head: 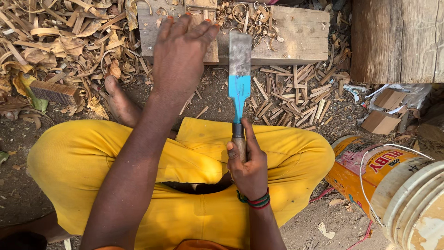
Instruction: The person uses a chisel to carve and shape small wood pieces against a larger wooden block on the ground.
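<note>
My right hand (247, 166) grips the wooden handle of a broad chisel (239, 78) with a blue-painted shank and a flat grey blade, held upright above my crossed legs. The blade's end lies over a thick wooden block (296, 39) on the ground. My left hand (181, 51) reaches forward with fingers spread, resting flat on a smaller piece of wood (210, 51) that lies on the block's left part. I sit cross-legged in yellow trousers (83, 157).
Curled wood shavings (69, 37) cover the ground at left. Short cut wood sticks (296, 97) lie right of the chisel. A large log (397, 39) stands at top right. A tipped yellow plastic bucket (384, 180) lies at right. A small brush-like wooden block (55, 91) is at left.
</note>
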